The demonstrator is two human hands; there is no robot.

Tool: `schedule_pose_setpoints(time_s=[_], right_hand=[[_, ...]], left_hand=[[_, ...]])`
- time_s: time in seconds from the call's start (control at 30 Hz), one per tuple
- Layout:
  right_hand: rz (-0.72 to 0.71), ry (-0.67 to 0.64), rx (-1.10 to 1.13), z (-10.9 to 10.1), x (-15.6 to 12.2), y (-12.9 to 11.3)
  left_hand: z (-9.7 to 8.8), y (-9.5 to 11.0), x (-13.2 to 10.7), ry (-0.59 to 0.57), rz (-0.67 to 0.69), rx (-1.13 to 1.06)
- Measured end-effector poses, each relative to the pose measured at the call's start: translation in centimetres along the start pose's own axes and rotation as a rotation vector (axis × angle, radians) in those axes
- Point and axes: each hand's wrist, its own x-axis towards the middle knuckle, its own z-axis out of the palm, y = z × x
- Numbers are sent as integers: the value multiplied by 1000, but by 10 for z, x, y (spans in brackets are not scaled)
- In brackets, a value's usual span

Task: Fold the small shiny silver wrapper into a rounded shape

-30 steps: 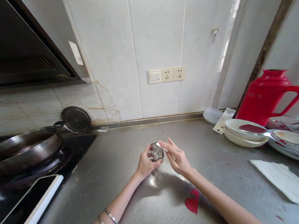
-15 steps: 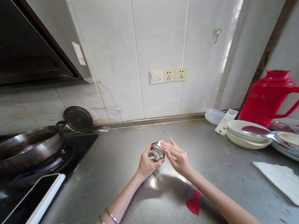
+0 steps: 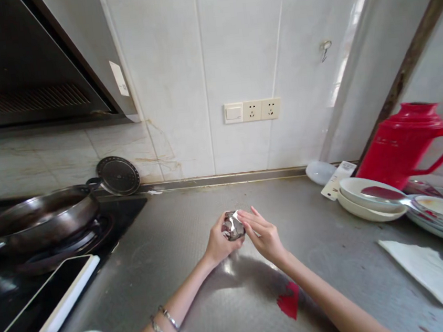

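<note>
My left hand (image 3: 218, 243) is curled round a small shiny crumpled ball of foil-like wrapper (image 3: 233, 226), held just above the steel counter (image 3: 204, 305). My right hand (image 3: 263, 235) pinches a pale edge of the same wrapper with thumb and fingertips, the other fingers stretched out. Both hands meet over the middle of the counter. Two bracelets show on my left wrist (image 3: 165, 325).
A dark wok (image 3: 37, 219) sits on the hob at left, with a round lid (image 3: 118, 176) against the wall and a tablet (image 3: 34, 307) near the front. At right are stacked white bowls (image 3: 367, 198), a red flask (image 3: 404, 139), a paper sheet (image 3: 434, 273) and a red scrap (image 3: 288, 302).
The hands stay together on the wrapper; the fingers shift slightly on it. The view drifts a little to the left.
</note>
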Motion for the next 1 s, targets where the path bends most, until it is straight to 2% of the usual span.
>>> schedule_pose_setpoints(time_s=[0.1,0.2,0.37,0.5,0.63,0.73,0.87,1.0], right_hand=[[-60,-28,-10,1,0,-4],[-52,-42,0,4,2,-5],[90,-5,39,1,5,2],[65,13,42,-3,2,3],[-3,-58,47,-2,1,-3],[28,-98,79,-1,3,-3],[100,-74,126,-2,6,2],[78,-30,110,-5,4,2]], left_hand=[[0,0,1,6,30,0],[2,1,0,-2,49,18],[4,5,-1,-15,-63,-9],[2,8,1,6,-99,-77],[2,4,1,14,-94,-95],[4,3,1,11,-80,-76],[5,4,0,-16,-88,-83],[6,2,0,-11,-111,-102]])
